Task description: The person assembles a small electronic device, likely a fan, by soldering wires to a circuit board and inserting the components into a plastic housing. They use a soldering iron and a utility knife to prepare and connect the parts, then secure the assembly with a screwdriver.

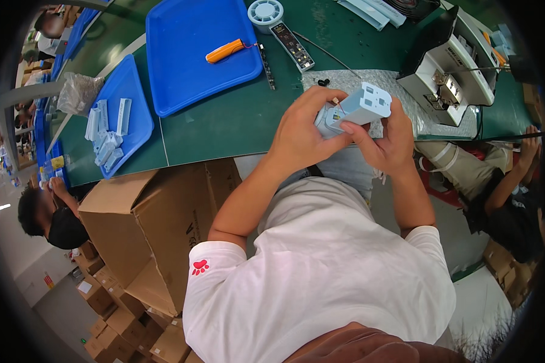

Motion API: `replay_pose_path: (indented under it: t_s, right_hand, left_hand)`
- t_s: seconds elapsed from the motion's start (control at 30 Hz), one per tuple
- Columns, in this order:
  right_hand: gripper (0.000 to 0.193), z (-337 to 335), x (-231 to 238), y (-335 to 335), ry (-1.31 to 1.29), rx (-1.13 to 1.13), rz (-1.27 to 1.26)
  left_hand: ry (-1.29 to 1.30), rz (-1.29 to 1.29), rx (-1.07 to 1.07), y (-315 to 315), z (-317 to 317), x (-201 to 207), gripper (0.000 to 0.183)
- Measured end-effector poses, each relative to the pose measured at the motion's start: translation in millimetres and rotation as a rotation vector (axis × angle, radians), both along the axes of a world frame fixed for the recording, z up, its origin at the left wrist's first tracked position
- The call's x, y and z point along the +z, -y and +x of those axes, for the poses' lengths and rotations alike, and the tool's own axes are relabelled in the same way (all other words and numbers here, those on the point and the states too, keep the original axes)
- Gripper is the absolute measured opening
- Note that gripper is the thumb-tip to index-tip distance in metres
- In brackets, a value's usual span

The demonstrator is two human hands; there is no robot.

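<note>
Both hands hold a pale blue plastic housing [372, 104] just over the table's near edge. My left hand [306, 124] is closed around its left part, where a bit of thin red wire shows inside. My right hand [389, 140] grips the right end, its thumb pressed on the near side; that end has several square openings. The fingers hide much of the housing. Beyond them lie a round pale blue fan head [266, 12] and a long circuit board [292, 47]. An orange battery [225, 51], wired to a narrow circuit strip [266, 68], lies on a blue tray [163, 91].
Bubble wrap [427, 121] lies under a black-and-white machine [451, 75] at right. A smaller blue tray [140, 130] at left carries pale blue parts [108, 133]. A thin rod [327, 51] crosses the table. Cardboard boxes [157, 230] stand below left; people sit at both sides.
</note>
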State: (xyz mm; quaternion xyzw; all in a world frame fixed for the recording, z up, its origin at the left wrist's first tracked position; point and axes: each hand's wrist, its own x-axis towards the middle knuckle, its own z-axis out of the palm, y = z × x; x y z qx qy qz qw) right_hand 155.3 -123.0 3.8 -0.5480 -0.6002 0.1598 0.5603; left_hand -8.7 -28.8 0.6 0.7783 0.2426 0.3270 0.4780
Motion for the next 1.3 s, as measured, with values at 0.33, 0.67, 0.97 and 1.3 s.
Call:
replay_pose_path:
  t_s: [0.33, 0.67, 0.97, 1.3]
  right_hand:
    - [0.054, -1.7, -6.4, -3.7, 0.06, 0.01, -0.007]
    - [0.054, -1.8, -12.9, -5.3, 0.046, 0.006, 0.065]
    - [0.051, 0.3, -7.9, -4.0, 0.065, 0.017, 0.071]
    - [0.045, -3.7, -12.3, -1.3, -0.004, 0.034, 0.114]
  left_hand:
    - [0.04, -0.022, 0.063, 0.7, 1.6, -18.4, 0.052]
    - [0.079, -0.013, 0.114, -0.3, 6.6, -19.8, 0.043]
    - [0.118, -0.007, 0.099, -0.7, 10.7, -24.0, 0.043]
    - [0.131, 0.049, -0.009, -2.0, 8.6, -28.3, 0.047]
